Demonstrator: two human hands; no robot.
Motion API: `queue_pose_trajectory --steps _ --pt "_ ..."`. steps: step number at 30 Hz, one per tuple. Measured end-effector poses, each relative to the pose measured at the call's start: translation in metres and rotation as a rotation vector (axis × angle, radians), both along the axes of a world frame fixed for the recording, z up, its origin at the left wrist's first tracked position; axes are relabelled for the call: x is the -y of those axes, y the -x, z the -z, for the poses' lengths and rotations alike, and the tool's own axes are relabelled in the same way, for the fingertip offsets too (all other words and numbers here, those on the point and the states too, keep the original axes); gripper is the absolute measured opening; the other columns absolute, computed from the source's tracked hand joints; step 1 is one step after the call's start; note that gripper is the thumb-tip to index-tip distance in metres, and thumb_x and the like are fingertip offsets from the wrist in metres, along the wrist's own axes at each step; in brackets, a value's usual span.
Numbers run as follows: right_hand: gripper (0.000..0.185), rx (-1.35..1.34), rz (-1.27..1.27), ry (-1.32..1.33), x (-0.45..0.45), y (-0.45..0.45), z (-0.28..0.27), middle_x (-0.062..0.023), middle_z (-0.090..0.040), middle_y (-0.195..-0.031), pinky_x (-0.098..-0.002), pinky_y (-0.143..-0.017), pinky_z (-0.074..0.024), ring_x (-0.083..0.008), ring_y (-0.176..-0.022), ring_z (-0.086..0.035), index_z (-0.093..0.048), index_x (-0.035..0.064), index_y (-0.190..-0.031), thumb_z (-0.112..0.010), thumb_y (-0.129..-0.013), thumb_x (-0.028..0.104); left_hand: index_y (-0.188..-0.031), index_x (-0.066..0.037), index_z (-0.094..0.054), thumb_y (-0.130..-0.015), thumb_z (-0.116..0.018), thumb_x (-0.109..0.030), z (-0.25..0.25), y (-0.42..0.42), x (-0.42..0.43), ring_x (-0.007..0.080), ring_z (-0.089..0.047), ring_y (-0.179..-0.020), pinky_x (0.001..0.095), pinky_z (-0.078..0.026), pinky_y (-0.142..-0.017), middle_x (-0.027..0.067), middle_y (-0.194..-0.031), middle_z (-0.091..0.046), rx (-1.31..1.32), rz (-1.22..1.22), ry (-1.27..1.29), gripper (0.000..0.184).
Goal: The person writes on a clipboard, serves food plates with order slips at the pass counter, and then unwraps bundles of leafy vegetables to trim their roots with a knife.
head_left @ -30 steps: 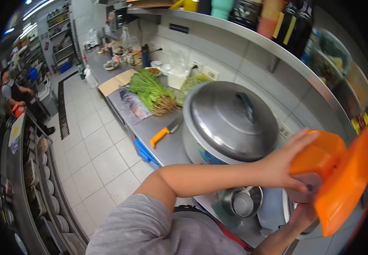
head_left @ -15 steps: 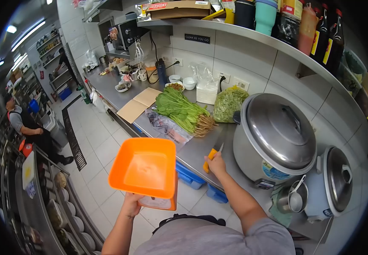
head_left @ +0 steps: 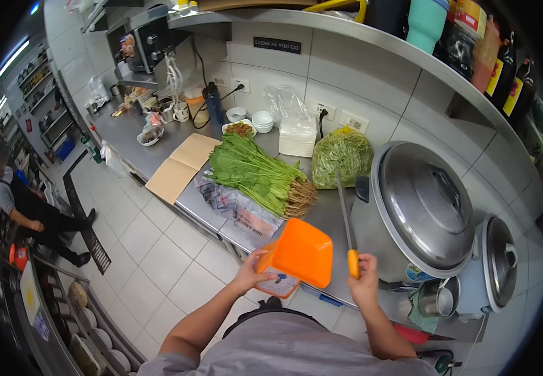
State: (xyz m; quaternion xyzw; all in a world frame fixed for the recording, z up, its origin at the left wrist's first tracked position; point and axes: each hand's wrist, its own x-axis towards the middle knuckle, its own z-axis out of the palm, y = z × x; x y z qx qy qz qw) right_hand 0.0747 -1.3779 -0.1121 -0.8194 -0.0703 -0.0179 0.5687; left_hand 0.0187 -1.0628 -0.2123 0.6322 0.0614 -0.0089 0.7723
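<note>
My left hand (head_left: 253,274) grips an orange kitchen scale (head_left: 304,252) by its body, just off the counter's front edge. Its square tray is tilted and faces right; nothing lies in it. In my right hand (head_left: 364,283) is a knife (head_left: 346,216), held by its yellow handle with the long blade pointing up and away from me. Behind the scale, a bunch of leafy greens (head_left: 249,172) with brown roots lies partly on a printed plastic sheet (head_left: 253,219) on the steel counter. A bag of chopped greens (head_left: 341,158) stands behind the blade.
At the right are a large rice cooker (head_left: 425,200) and a smaller cooker (head_left: 496,263), with a steel pot (head_left: 437,299) near them. Cardboard (head_left: 181,166), white bowls (head_left: 263,121) and a napkin stack (head_left: 297,139) sit on the counter. A person (head_left: 24,200) stands at the left.
The scale has moved right, closer to the counter, and its tray has turned to the right. My right hand has lifted the knife from the counter, blade up. My view has shifted.
</note>
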Motion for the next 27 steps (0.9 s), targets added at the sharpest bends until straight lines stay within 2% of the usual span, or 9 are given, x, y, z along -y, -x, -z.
queue_pose_trajectory --steps 3,5,8,13,15,17,20,22,27 --pt "0.058 -0.012 0.044 -0.191 -0.012 0.002 -0.045 -0.0103 -0.055 -0.100 -0.0233 -0.064 -0.0449 -0.0116 -0.075 -0.055 -0.039 0.0035 -0.119 -0.057 -0.067 -0.012 -0.133 -0.011 -0.039 -0.066 -0.085 -0.005 0.007 -0.050 0.015 0.0222 -0.051 -0.119 0.0368 -0.045 -0.098 0.0108 -0.137 -0.042 0.043 0.106 -0.003 0.081" --pt "0.058 -0.013 0.064 -0.242 -0.027 0.006 -0.061 -0.0106 -0.055 -0.102 -0.0232 -0.066 -0.0450 -0.0120 -0.078 -0.056 -0.038 0.0037 -0.120 -0.057 -0.067 -0.012 -0.131 -0.006 -0.043 -0.065 -0.088 -0.018 0.032 -0.087 0.029 0.0262 -0.047 -0.124 0.0358 -0.039 -0.103 0.0172 -0.135 -0.045 0.298 0.099 -0.215 0.081" --pt "0.058 -0.009 0.081 -0.305 -0.043 0.010 -0.068 -0.0107 -0.054 -0.107 -0.0236 -0.069 -0.0450 -0.0130 -0.084 -0.057 -0.037 0.0043 -0.120 -0.057 -0.068 -0.013 -0.131 -0.004 -0.046 -0.062 -0.089 -0.029 0.015 -0.121 0.046 0.0309 -0.046 -0.126 0.0373 -0.036 -0.106 0.0232 -0.130 -0.049 0.256 0.151 -0.216 0.084" --pt "0.058 0.040 0.204 -0.297 -0.091 0.024 -0.058 -0.0099 -0.055 -0.108 -0.0253 -0.073 -0.0450 -0.0148 -0.091 -0.058 -0.037 0.0056 -0.120 -0.057 -0.069 -0.013 -0.133 -0.010 -0.049 -0.072 -0.072 -0.011 -0.021 -0.180 0.000 0.0369 -0.042 -0.129 0.0436 -0.034 -0.108 0.0202 -0.136 -0.047 0.568 0.356 -0.721 0.065" --pt "0.057 0.038 0.278 -0.327 -0.120 0.032 -0.057 -0.0094 -0.055 -0.107 -0.0261 -0.075 -0.0449 -0.0150 -0.091 -0.058 -0.037 0.0059 -0.119 -0.057 -0.069 -0.013 -0.138 -0.010 -0.044 -0.072 -0.075 -0.017 -0.045 -0.232 -0.051 0.0356 -0.040 -0.130 0.0493 -0.028 -0.111 0.0193 -0.135 -0.047 0.783 0.320 -0.925 0.073" --pt "0.057 0.069 0.347 -0.356 -0.153 0.034 -0.046 -0.0094 -0.055 -0.107 -0.0259 -0.075 -0.0448 -0.0149 -0.091 -0.058 -0.037 0.0060 -0.119 -0.057 -0.069 -0.013 -0.140 -0.009 -0.040 -0.070 -0.078 -0.029 -0.083 -0.269 -0.090 0.0341 -0.038 -0.131 0.0563 -0.021 -0.112 0.0185 -0.136 -0.046 0.702 0.157 -1.317 0.081" --pt "0.057 0.110 0.460 -0.408 -0.216 0.031 -0.045 -0.0095 -0.055 -0.108 -0.0256 -0.073 -0.0449 -0.0145 -0.089 -0.058 -0.037 0.0058 -0.120 -0.058 -0.070 -0.013 -0.137 -0.005 -0.040 -0.066 -0.081 -0.041 -0.092 -0.303 -0.123 0.0339 -0.037 -0.132 0.0606 -0.018 -0.110 0.0175 -0.138 -0.043 0.493 0.579 -1.563 0.089" --pt "0.059 0.160 0.481 -0.455 -0.253 0.027 -0.040 -0.0076 -0.050 -0.103 -0.0240 -0.059 -0.0443 -0.0116 -0.071 -0.052 -0.037 0.0078 -0.118 -0.056 -0.068 -0.014 -0.132 -0.002 -0.043 -0.063 -0.082 -0.046 -0.080 -0.310 -0.133 0.0342 -0.039 -0.128 0.0598 -0.021 -0.109 0.0180 -0.133 -0.045 0.600 0.631 -1.557 0.090" --pt "0.057 0.139 0.618 -0.423 -0.318 0.049 -0.033 -0.0071 -0.052 -0.100 -0.0242 -0.063 -0.0456 -0.0120 -0.074 -0.054 -0.038 0.0074 -0.117 -0.058 -0.067 -0.013 -0.123 0.000 -0.046 -0.064 -0.082 -0.035 -0.067 -0.308 -0.135 0.0337 -0.045 -0.118 0.0545 -0.028 -0.106 0.0180 -0.118 -0.050 0.702 0.768 -1.545 0.078"
